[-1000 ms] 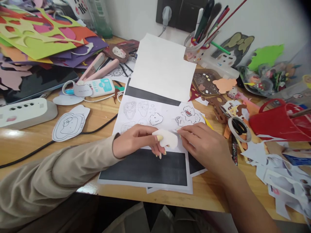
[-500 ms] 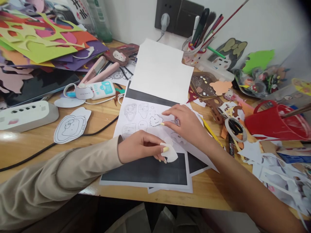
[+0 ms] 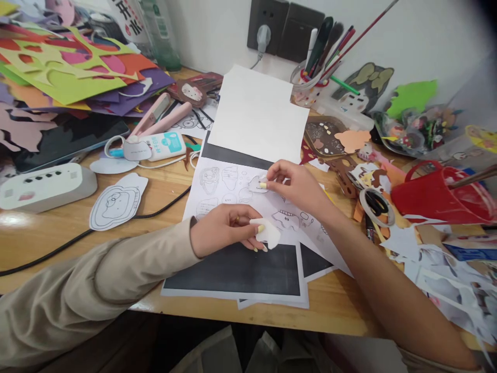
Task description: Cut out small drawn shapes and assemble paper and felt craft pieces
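Fingers of my left hand (image 3: 223, 233) are pinched shut on a white paper cutout (image 3: 267, 232), which I hold just above the printed sheet (image 3: 221, 189) near the front edge of the wooden desk (image 3: 163, 186). Thumb and forefinger of my right hand (image 3: 297, 186) clamp a smaller outlined cutout (image 3: 256, 184), lifted off that sheet toward the blank white paper (image 3: 258, 111) behind.
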A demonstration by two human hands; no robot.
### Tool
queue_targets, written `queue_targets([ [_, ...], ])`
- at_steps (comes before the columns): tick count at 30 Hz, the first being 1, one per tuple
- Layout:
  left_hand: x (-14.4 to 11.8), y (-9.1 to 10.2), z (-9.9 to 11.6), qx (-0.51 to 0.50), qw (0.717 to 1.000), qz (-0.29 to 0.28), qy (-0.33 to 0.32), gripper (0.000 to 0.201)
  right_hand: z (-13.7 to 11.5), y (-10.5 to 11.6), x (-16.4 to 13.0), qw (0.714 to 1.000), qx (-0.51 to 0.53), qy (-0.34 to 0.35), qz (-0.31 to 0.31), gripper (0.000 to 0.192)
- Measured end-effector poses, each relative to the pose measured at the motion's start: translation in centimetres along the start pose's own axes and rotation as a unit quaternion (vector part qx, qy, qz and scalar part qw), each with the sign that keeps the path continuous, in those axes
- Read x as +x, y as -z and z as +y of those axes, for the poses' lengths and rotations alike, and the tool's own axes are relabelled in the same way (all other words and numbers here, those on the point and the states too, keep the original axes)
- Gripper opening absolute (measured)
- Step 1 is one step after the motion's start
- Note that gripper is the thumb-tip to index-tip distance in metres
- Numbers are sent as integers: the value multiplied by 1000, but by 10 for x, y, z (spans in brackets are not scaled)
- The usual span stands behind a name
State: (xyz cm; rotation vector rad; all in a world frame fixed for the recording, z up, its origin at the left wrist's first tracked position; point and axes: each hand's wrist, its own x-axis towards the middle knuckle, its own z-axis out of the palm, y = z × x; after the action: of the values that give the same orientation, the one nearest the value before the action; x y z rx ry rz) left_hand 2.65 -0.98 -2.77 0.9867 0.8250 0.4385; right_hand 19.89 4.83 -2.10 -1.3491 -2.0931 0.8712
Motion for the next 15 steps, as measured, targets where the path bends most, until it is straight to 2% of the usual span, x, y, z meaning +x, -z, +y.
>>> queue_targets([
  [3,0,2,0,-4,1000,30,4,19,0,14,-15,995,63,-40,72,23],
  [6,1,1,0,-22,999,48,13,23,-3,21,-38,983,95,-88,130,11],
  [8,2,0,0,-31,998,54,20,24,-6,19,-52,971,133,-115,163,11],
  [9,2,0,1,-35,998,55,22,23,-8,16,-58,965,160,-126,164,12],
  [12,2,-1,2,-41,997,53,21,21,-15,5,-68,957,222,-154,107,14],
  [15,2,0,3,-46,997,52,17,18,-19,-3,-69,954,241,-164,69,14],
])
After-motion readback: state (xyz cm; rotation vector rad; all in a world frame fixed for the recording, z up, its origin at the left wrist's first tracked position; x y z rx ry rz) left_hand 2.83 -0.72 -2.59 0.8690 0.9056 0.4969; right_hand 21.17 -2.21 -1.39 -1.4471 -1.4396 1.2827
